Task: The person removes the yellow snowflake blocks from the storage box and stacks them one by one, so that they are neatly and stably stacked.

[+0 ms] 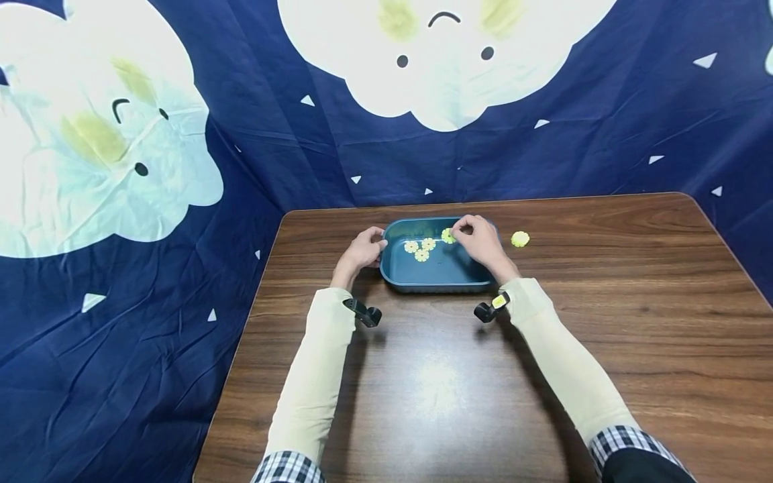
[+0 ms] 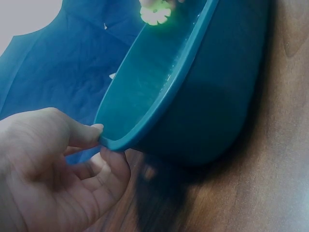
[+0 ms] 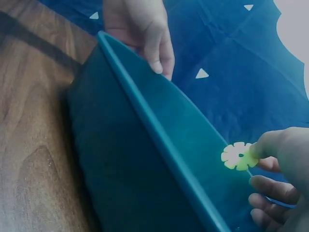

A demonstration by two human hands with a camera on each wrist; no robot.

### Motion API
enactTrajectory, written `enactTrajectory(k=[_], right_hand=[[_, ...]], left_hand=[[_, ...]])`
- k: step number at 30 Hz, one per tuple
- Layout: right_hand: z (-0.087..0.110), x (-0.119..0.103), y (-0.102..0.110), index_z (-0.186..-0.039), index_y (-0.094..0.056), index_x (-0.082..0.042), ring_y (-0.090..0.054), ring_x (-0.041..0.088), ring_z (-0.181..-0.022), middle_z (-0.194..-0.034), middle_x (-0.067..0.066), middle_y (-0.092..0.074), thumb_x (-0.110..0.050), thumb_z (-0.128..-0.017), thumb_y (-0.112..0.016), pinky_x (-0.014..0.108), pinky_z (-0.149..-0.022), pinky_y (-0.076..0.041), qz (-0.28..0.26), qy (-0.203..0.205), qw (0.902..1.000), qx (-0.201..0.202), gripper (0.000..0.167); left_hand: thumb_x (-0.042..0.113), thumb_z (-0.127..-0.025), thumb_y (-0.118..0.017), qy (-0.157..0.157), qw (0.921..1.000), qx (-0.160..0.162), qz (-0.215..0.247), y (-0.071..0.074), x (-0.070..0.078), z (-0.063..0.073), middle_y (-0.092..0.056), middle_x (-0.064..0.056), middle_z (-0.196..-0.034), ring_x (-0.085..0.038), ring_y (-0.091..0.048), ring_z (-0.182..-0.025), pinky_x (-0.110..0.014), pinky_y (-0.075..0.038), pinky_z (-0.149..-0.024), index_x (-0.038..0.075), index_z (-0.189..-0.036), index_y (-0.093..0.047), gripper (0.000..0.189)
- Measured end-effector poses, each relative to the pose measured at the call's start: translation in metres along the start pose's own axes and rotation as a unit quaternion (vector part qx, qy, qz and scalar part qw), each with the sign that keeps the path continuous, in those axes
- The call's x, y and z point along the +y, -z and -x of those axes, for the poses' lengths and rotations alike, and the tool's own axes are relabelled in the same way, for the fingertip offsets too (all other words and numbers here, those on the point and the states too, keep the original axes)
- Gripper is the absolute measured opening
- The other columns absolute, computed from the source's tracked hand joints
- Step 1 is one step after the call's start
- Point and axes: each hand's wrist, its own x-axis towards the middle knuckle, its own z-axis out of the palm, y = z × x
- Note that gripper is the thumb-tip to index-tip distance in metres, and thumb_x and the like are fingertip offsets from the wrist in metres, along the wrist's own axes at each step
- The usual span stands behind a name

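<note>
Currently, the left hand (image 1: 362, 251) pinches the rim at the left end of a teal plastic tub (image 1: 449, 270), thumb on top, fingers curled underneath outside. Tub: rounded-corner rectangle, smooth, slightly glossy, rolled lip, deep walls. The right hand (image 1: 482, 245) pinches a yellow-green flower disc (image 3: 235, 156) between thumb and fingertip, remaining fingers bent loosely below. Disc is flat, thin, looks plastic, with rounded lobes split by slots and a small centre hole; it's at the tub's opening, towards the far side; can't tell whether it touches the wall.

Three pale yellow flower discs (image 1: 421, 255) lie clustered on the tub floor, left half, same scalloped outline. One brighter yellow-green flower piece (image 1: 520, 239) sits on the table, right of the tub, near the right hand; its edge is bumpy, finer detail too small to tell.

Table (image 1: 435, 416) is brown wood-grain, streaky, sheen in front, rounded far corners. Both forearms wear cream cloth sleeves (image 1: 317, 376), slightly wrinkled, checked fabric at the upper ends. Small black wrist cameras (image 1: 364, 313). Creased navy cloth (image 1: 386, 154) behind, printed with white clouds and small triangles.
</note>
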Motion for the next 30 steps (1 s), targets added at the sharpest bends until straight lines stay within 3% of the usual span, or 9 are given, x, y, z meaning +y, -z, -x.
enactTrajectory(k=[7, 16, 30], right_hand=[[0.001, -0.003, 0.012, -0.096, -0.067, -0.008, -0.053, 0.023, -0.092, -0.099, 0.011, -0.060, -0.023, -0.093, -0.060, 0.035, -0.082, -0.042, -0.033, 0.009, 0.9985, 0.042, 0.017], [0.000, 0.002, 0.029, -0.095, -0.068, -0.008, -0.054, 0.018, -0.092, -0.100, 0.009, -0.061, -0.023, -0.091, -0.062, 0.031, -0.085, -0.042, -0.046, -0.004, 0.9939, 0.100, 0.017], [0.006, 0.021, 0.053, -0.102, -0.066, -0.007, -0.054, 0.019, -0.097, -0.109, 0.011, -0.062, -0.030, -0.091, -0.061, 0.030, -0.086, -0.041, -0.065, -0.066, 0.9858, 0.140, 0.027]], left_hand=[[0.020, -0.102, -0.045, -0.001, 1.0000, -0.001, -0.002, 0.000, 0.000, 0.000, -0.050, -0.016, -0.109, -0.020, -0.051, -0.079, -0.028, -0.052, -0.068, 0.012, -0.136, -0.045, 0.035], [0.020, -0.102, -0.045, -0.001, 1.0000, 0.000, -0.002, 0.000, 0.000, 0.001, -0.048, -0.011, -0.103, -0.020, -0.051, -0.078, -0.028, -0.053, -0.067, 0.012, -0.137, -0.045, 0.036], [0.020, -0.102, -0.046, 0.002, 1.0000, 0.002, -0.003, -0.001, 0.001, 0.000, -0.051, -0.014, -0.105, -0.020, -0.052, -0.078, -0.027, -0.052, -0.066, 0.013, -0.137, -0.045, 0.035]])
